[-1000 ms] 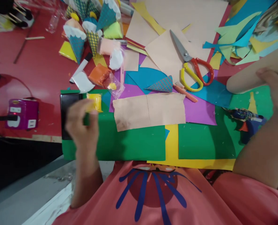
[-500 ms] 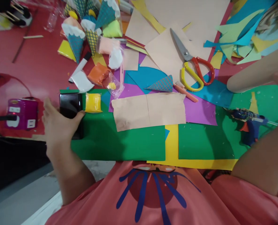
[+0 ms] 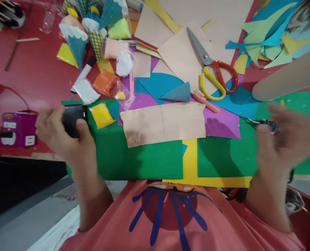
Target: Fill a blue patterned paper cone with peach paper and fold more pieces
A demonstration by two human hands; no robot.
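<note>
My left hand (image 3: 70, 134) is wrapped round a black smartphone (image 3: 72, 120), thumb on its near right edge, at the left end of the green foam sheet (image 3: 144, 164). A small packet of yellow clay (image 3: 102, 115) lies just right of the phone. My right hand (image 3: 285, 139), smeared by motion, is over the glue gun (image 3: 270, 124); only the gun's nozzle end shows clearly, and whether my fingers grip it is hidden. Between my hands a beige strip (image 3: 162, 123) with jagged ends and a dotted line across its middle lies flat.
Red-and-yellow-handled scissors (image 3: 208, 64) lie beyond the strip, near a small patterned cone (image 3: 178, 93). Several clay ice-cream cones (image 3: 76, 45) are at the back left. A purple power block (image 3: 18, 129) sits at the left edge, a beige cylinder (image 3: 285, 75) at the right.
My left hand has closed round the phone and shifted it, and the yellow clay packet has turned askew. My right hand has come from the beige cylinder down and left over the glue gun.
</note>
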